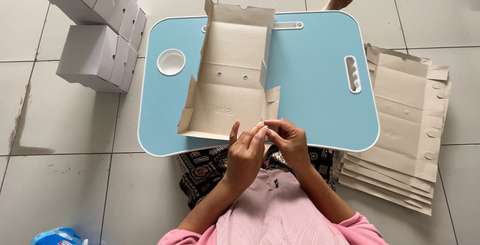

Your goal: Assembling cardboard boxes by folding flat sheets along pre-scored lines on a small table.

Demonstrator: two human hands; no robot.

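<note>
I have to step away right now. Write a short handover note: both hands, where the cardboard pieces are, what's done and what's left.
Left hand and right hand: both at the near right corner of the half-folded brown cardboard box blank, fingertips pinching a small flap there.
The blank lies on the light blue lap table, some side flaps raised, not closed.
Done: assembled white boxes stacked on the floor at far left.
Left: this blank's walls are not yet joined; a pile of flat brown blanks waits on the floor at right.
</note>
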